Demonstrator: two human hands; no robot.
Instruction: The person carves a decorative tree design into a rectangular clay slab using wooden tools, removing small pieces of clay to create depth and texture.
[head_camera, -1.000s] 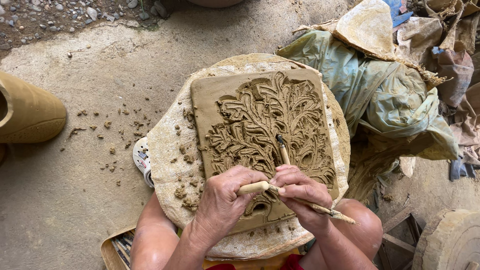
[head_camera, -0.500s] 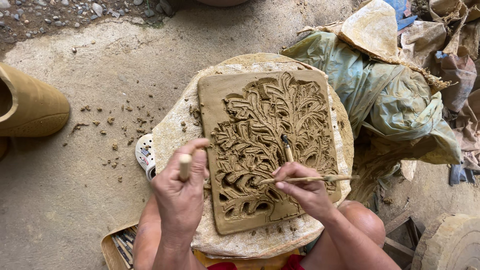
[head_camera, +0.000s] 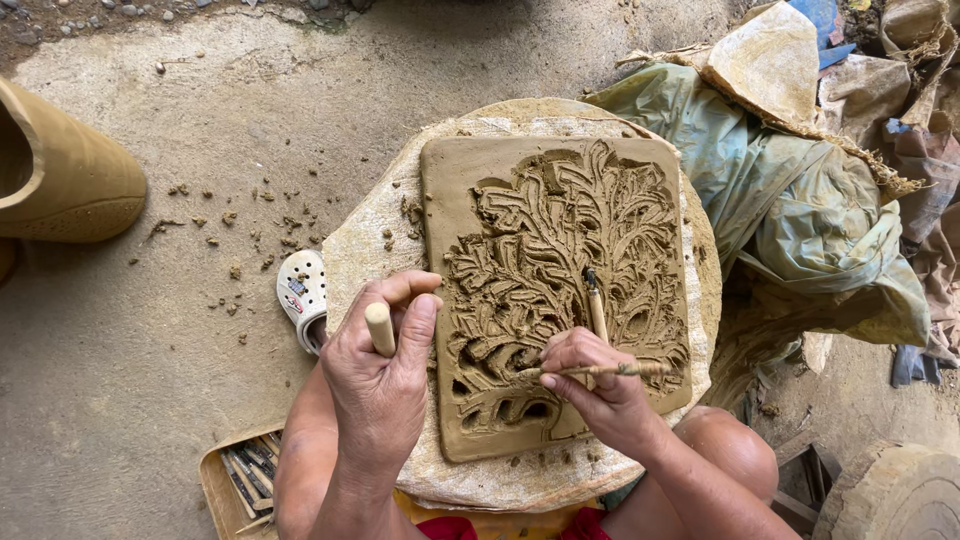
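Our left hand (head_camera: 385, 375) sits at seven o'clock, back up, fingers curled closed with the thumb pointing toward twelve. Our right hand (head_camera: 600, 385) sits at five o'clock, fingertips pinched together, its forearm running down toward five.

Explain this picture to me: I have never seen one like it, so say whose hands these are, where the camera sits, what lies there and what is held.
There is no machine here. The camera sits on a person's head and looks down at their own two bare hands.

On a cloth-covered round stand lies a wet clay slab carved with a leafy tree pattern. The left hand grips a wooden stick beside the slab. The right hand holds two thin tools over the carving: one points up at the clay, the other lies crosswise in the fingers.

Around it: clay crumbs on the floor, a white clog, a tray of tools, a clay pot and plastic sheeting.
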